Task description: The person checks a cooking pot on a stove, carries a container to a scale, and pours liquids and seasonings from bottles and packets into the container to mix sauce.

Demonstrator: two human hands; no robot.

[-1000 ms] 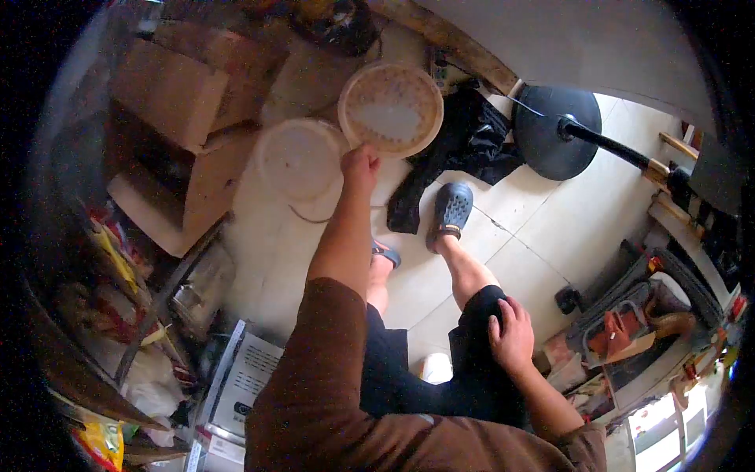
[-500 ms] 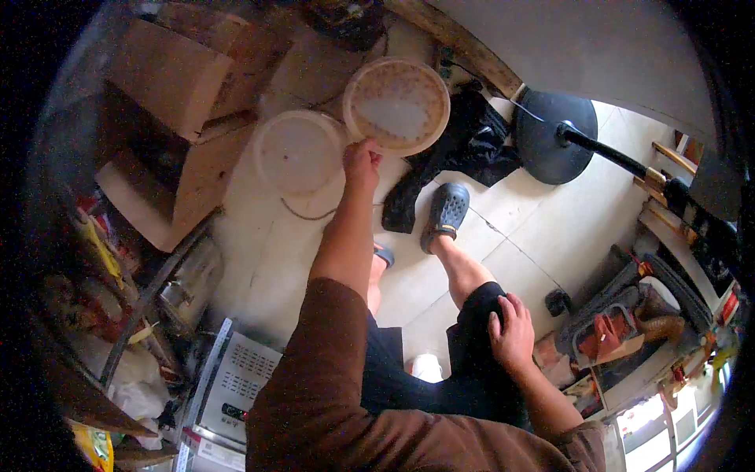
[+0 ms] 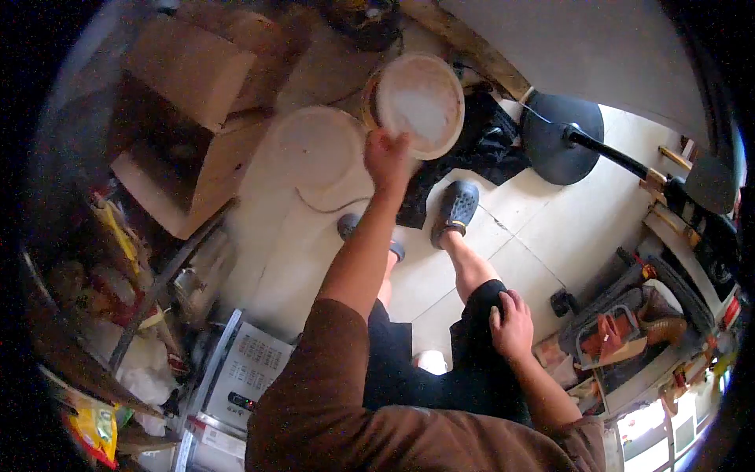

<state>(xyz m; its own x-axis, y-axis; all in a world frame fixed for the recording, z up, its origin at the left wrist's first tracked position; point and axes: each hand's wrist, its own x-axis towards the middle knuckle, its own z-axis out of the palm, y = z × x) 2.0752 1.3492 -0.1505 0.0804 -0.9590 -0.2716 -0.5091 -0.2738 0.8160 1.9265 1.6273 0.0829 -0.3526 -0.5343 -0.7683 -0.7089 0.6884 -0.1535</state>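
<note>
At the upper centre, my left hand (image 3: 387,161) pinches the near edge of a round whitish lid (image 3: 425,102) with brownish stains around its rim. Behind its left side shows the brownish edge of another round thing (image 3: 370,101), mostly hidden. A second pale round lid or tub (image 3: 313,148) lies on the floor just left of my left hand. My right hand (image 3: 513,324) rests on my right knee, its fingers laid over the dark shorts and holding nothing.
Open cardboard boxes (image 3: 185,67) stand at the upper left. Black fabric (image 3: 494,145) and a round black base with a pole (image 3: 554,145) are at the upper right. A printed silver box (image 3: 250,363) sits lower left, a grey crate (image 3: 657,295) lower right.
My left hand has moved slightly right with the pale lid, which has shifted and now uncovers a brownish round edge behind it. My right hand stays on the knee.
</note>
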